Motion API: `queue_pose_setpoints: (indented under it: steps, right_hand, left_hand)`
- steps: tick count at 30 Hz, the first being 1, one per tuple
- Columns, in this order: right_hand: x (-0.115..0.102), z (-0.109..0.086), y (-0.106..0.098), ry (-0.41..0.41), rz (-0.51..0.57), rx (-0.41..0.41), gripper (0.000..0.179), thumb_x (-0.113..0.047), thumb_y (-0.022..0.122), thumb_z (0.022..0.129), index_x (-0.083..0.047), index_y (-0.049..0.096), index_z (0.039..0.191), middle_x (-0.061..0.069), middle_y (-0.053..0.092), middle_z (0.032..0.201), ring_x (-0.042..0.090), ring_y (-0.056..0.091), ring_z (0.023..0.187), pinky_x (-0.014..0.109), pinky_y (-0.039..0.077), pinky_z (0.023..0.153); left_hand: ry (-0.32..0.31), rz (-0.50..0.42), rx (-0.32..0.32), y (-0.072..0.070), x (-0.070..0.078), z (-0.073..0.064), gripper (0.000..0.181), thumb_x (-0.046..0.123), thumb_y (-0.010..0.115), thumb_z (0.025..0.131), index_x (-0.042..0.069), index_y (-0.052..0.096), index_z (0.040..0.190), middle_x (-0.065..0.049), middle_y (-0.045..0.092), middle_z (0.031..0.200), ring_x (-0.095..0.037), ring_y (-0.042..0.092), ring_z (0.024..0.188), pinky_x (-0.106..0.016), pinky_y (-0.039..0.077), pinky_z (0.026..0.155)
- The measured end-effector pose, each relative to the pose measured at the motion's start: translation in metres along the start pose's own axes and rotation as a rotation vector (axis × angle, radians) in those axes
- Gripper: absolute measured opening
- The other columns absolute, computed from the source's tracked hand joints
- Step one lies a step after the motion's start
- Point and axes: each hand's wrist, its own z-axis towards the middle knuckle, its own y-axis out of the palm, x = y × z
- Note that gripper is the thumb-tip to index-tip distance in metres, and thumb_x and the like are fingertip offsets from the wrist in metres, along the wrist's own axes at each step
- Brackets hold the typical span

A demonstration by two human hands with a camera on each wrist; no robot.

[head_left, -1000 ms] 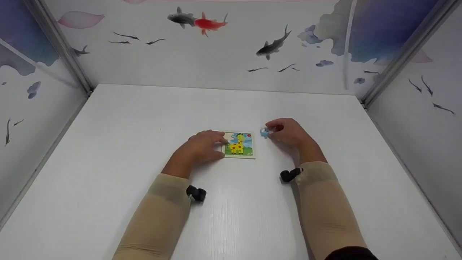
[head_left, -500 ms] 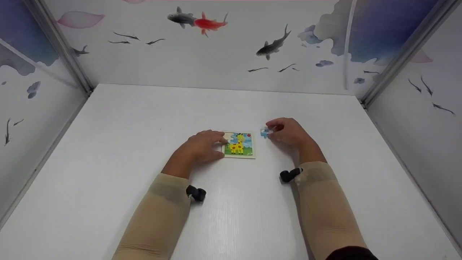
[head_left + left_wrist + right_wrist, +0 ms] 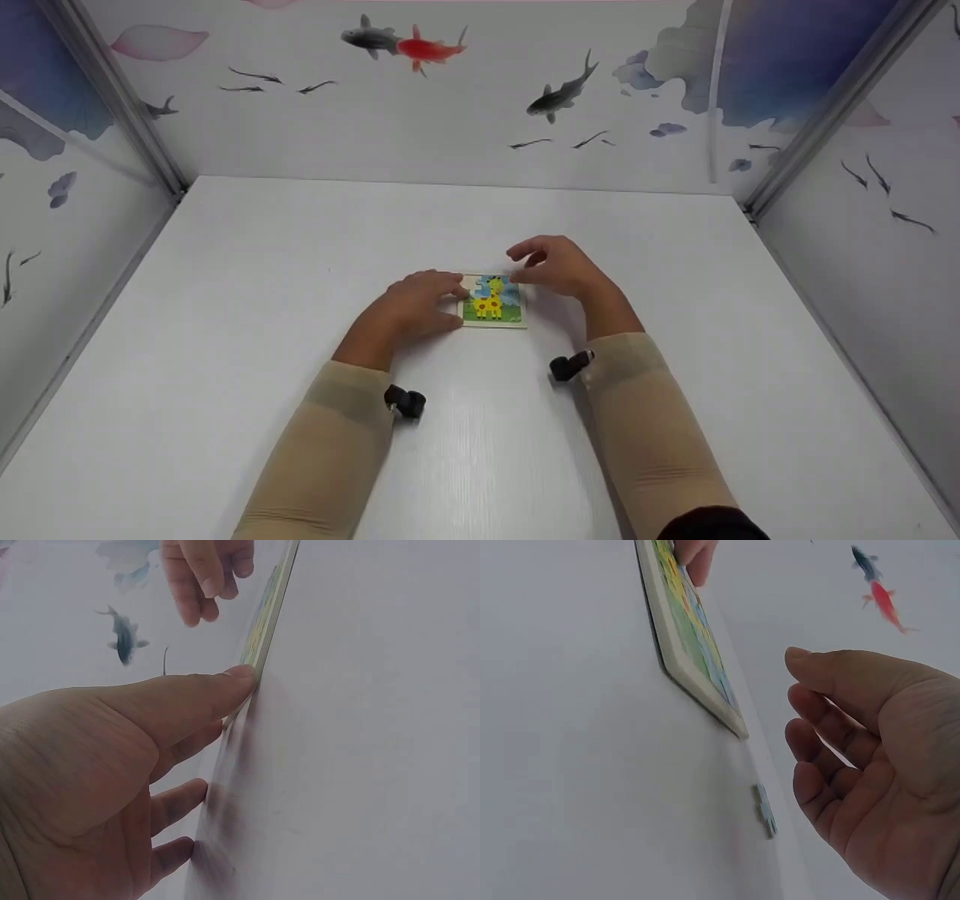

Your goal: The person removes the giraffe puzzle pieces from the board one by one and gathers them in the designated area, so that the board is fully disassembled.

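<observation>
A small wooden jigsaw puzzle (image 3: pixel 495 325) with a yellow giraffe (image 3: pixel 489 306) lies flat on the table. Pale bare wood shows in its upper left part. My left hand (image 3: pixel 420 304) holds the board at its left side, thumb at the near corner and forefinger at the far one. In the left wrist view the thumb (image 3: pixel 225 690) presses on the board's edge. My right hand (image 3: pixel 562 268) hovers over the far right corner, fingers loosely bent and holding nothing. A blue puzzle piece (image 3: pixel 766 810) lies on the table beside the board, hidden in the head view.
The white table (image 3: pixel 300 247) is bounded by a back wall (image 3: pixel 450 127) painted with fish and by side walls. Grey metal posts (image 3: pixel 142 112) stand at its far corners. A small black wrist camera (image 3: pixel 405 403) sits on each beige sleeve (image 3: pixel 322 442).
My right hand has let go of the blue puzzle piece and moved left, over the board's far right corner. The left hand has stayed on the board. The head view has shifted slightly.
</observation>
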Motion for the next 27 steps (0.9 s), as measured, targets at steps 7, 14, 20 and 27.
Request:
queue_pose_setpoints:
  steps: [7,14,20,27]
  right_hand:
    - [-0.015,0.004,0.017,-0.031,-0.011,-0.043,0.04,-0.031,0.083,0.094,-0.033,0.075,0.133,-0.002,0.068,0.126,0.024,0.061,0.119,0.04,0.059,0.102]
    - [-0.017,0.004,0.027,-0.061,-0.033,-0.089,0.037,-0.026,0.081,0.097,-0.03,0.075,0.133,-0.002,0.069,0.126,0.024,0.063,0.118,0.042,0.057,0.107]
    - [-0.014,0.004,0.033,-0.097,-0.071,-0.115,0.036,-0.023,0.078,0.098,-0.025,0.073,0.134,-0.001,0.066,0.129,0.024,0.061,0.119,0.043,0.056,0.11]
    - [-0.013,0.005,0.035,-0.141,-0.112,-0.164,0.039,-0.02,0.077,0.099,-0.024,0.072,0.138,0.0,0.06,0.133,0.023,0.058,0.121,0.043,0.054,0.111]
  left_hand:
    - [0.005,0.018,-0.005,0.0,-0.002,-0.001,0.051,0.039,0.071,0.101,0.032,0.062,0.15,0.01,0.039,0.173,-0.025,0.025,0.167,-0.059,0.02,0.136]
    - [0.001,0.015,-0.009,-0.002,0.0,0.0,0.052,0.039,0.071,0.102,0.032,0.061,0.152,0.01,0.038,0.174,-0.024,0.024,0.167,-0.058,0.02,0.136]
    - [0.01,0.022,-0.004,-0.002,0.002,-0.001,0.049,0.038,0.069,0.102,0.032,0.062,0.15,0.01,0.039,0.173,-0.024,0.026,0.167,-0.058,0.022,0.135]
    - [0.023,0.035,-0.006,-0.002,0.001,-0.001,0.049,0.039,0.07,0.103,0.03,0.061,0.15,0.009,0.039,0.173,-0.025,0.026,0.167,-0.058,0.023,0.135]
